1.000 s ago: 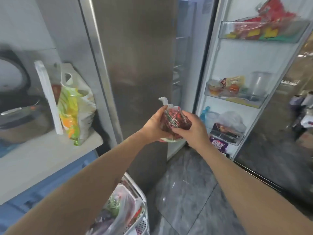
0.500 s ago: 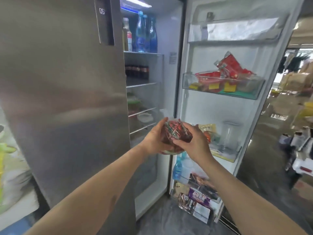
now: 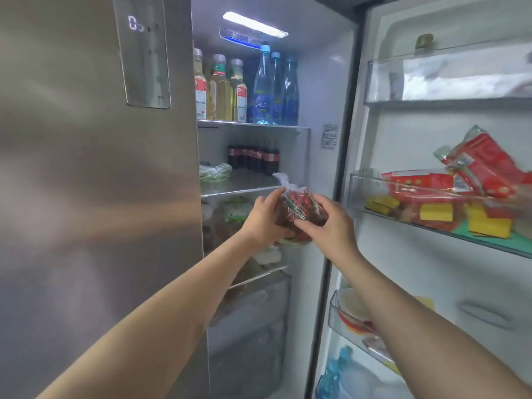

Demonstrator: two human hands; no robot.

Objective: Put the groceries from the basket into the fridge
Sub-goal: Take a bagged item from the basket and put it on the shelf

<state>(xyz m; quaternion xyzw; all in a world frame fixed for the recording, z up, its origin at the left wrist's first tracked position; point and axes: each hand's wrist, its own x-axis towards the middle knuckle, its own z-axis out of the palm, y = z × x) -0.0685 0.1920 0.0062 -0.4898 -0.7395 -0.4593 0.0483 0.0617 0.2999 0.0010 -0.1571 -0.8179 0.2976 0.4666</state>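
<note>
Head view: left hand [image 3: 263, 218] and right hand [image 3: 328, 226] both curled round clear bag of red groceries [image 3: 299, 210], bag held in front of open fridge [image 3: 325, 90], level with second shelf [image 3: 239, 187], knotted top upward, cola bottles [image 3: 253, 156] behind.

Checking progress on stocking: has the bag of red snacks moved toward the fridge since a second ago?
Yes. The bag of red snacks, held by both hands, went from low outside the fridge up to its middle shelf.
</note>
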